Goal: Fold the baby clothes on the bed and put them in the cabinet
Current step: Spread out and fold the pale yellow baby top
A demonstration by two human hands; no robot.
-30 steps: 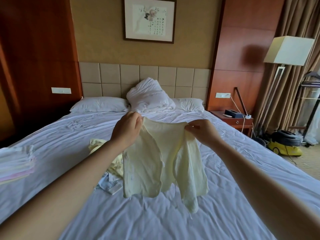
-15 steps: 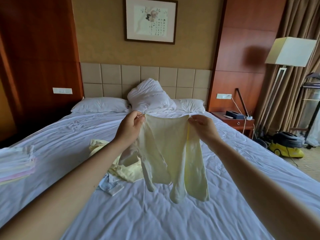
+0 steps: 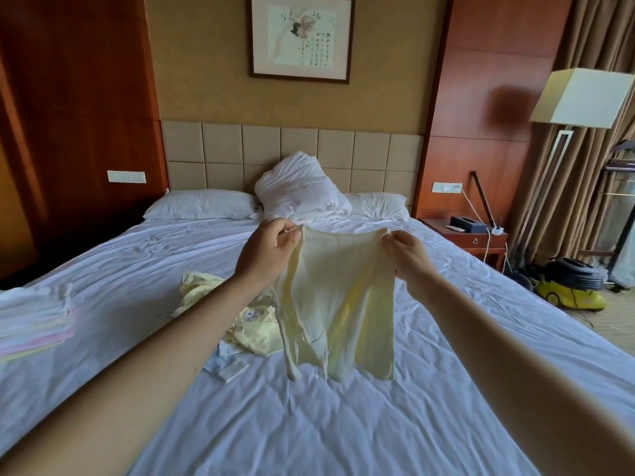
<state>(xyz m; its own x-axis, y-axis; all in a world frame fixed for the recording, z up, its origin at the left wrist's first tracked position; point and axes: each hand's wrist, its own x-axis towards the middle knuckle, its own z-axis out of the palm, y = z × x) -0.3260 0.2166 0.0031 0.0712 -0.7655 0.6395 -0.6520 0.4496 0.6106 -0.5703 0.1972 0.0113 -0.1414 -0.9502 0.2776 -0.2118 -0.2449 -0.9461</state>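
Observation:
A pale yellow baby top (image 3: 338,304) hangs in the air over the white bed (image 3: 309,424). My left hand (image 3: 266,250) pinches its upper left corner and my right hand (image 3: 407,252) pinches its upper right corner. The hem and sleeves dangle just above the sheet. Behind it on the bed lies a heap of yellow baby clothes (image 3: 247,321), partly hidden by my left arm, with a small light blue piece (image 3: 228,362) at its near edge. No cabinet is in view.
A stack of folded pastel cloths (image 3: 34,321) lies at the bed's left edge. Pillows and a bunched duvet (image 3: 299,194) sit at the headboard. A nightstand (image 3: 477,237), floor lamp (image 3: 580,97) and yellow vacuum cleaner (image 3: 570,290) stand to the right.
The top has been shaken and turned in my hands; it now hangs narrower and higher, with its sleeves dangling. Both hands rose slightly and kept their grip.

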